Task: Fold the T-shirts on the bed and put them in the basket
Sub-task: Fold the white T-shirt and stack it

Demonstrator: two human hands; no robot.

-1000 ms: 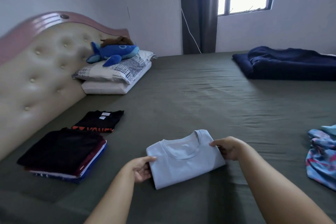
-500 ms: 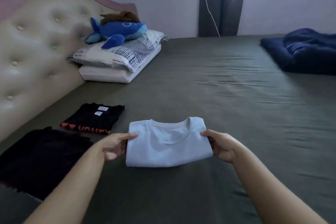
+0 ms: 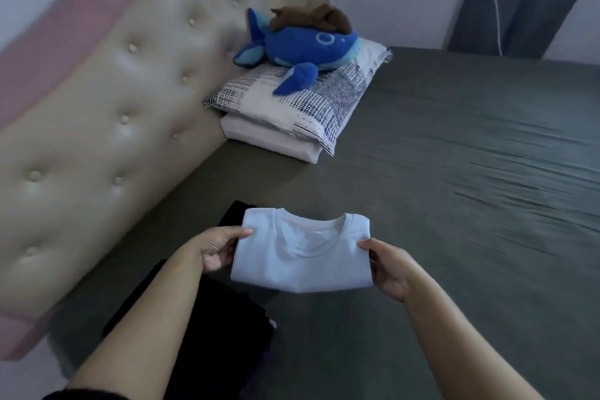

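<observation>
Stretching across most of the room, the bed (image 3: 454, 172) in its grey-green sheet runs up to a tufted cream headboard (image 3: 113, 101), where a blue whale plush (image 3: 302, 45) lies on stacked pillows (image 3: 292, 114). A dark stack of folded shirts (image 3: 207, 318) lies by the person's left arm. Just above it, the folded white T-shirt (image 3: 305, 256) is pinched at its sides, left hand (image 3: 217, 247) and right hand (image 3: 386, 269) each clamped on an edge.
</observation>
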